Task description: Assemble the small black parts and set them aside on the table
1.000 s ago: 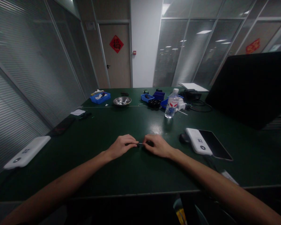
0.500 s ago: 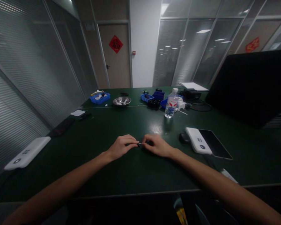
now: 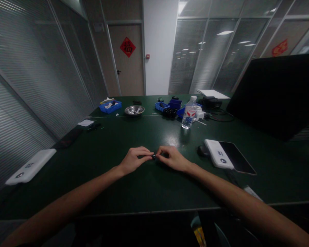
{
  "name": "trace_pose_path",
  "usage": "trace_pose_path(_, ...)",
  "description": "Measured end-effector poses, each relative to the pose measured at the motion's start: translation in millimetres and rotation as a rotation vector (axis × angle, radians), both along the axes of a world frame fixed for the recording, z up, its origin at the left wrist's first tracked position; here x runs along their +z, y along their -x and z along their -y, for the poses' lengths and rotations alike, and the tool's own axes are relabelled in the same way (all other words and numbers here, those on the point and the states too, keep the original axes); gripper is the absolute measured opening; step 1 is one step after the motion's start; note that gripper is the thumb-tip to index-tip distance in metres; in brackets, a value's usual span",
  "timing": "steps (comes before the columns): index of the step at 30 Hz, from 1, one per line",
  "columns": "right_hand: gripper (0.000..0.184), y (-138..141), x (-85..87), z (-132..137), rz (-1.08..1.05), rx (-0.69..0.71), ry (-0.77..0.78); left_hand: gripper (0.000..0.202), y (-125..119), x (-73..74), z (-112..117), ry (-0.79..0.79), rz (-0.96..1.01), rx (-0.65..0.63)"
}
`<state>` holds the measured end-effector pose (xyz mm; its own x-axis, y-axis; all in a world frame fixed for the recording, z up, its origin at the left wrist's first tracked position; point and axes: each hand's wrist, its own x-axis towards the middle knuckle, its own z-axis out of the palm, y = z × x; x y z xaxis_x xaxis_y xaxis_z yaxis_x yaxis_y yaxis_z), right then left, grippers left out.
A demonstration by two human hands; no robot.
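Just above the dark green table (image 3: 134, 192), a small dark piece with a shiny spot (image 3: 153, 156) sits between my fingertips, too small for me to tell its kind. My left hand (image 3: 134, 159) pinches it from the left with thumb and fingers. From the right, my right hand (image 3: 172, 158) closes thumb and forefinger at its other side, the remaining fingers curled. The two hands almost meet, and the fingertips hide most of the piece.
A water bottle (image 3: 189, 115) stands beyond my right hand. A metal bowl (image 3: 134, 110) and blue trays (image 3: 110, 107) with small parts lie farther back. To the right are a black mouse (image 3: 203, 151), a white power bank (image 3: 218, 154) and a large black monitor (image 3: 278, 96). Another white device (image 3: 32, 167) lies left.
My two hands have drawn slightly closer together, and the gap between the fingertips is narrower. The small dark piece stays between them.
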<state>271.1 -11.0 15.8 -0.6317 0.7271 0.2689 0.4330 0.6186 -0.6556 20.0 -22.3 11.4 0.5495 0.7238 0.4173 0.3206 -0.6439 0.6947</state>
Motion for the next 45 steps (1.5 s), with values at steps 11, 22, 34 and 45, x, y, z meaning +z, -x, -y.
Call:
trace_pose_path(11,0.019,2,-0.4,-4,-0.026,-0.031,0.006,0.028,-4,-5.4,-3,0.073,-0.035,0.001)
trace_pose_path(22,0.011,-1,-0.1,-7,0.194,-0.106,-0.185,0.043,-1,-6.0,-6,-0.001,-0.248,-0.016)
trace_pose_path(34,0.014,-17,0.4,-20,0.306,-0.204,-0.215,0.019,4,6.2,-3,-0.008,-0.249,-0.055)
trace_pose_path(45,0.015,-19,2.6,-17,0.275,-0.185,-0.182,0.033,45,9.0,-23,-0.058,-0.395,-0.079)
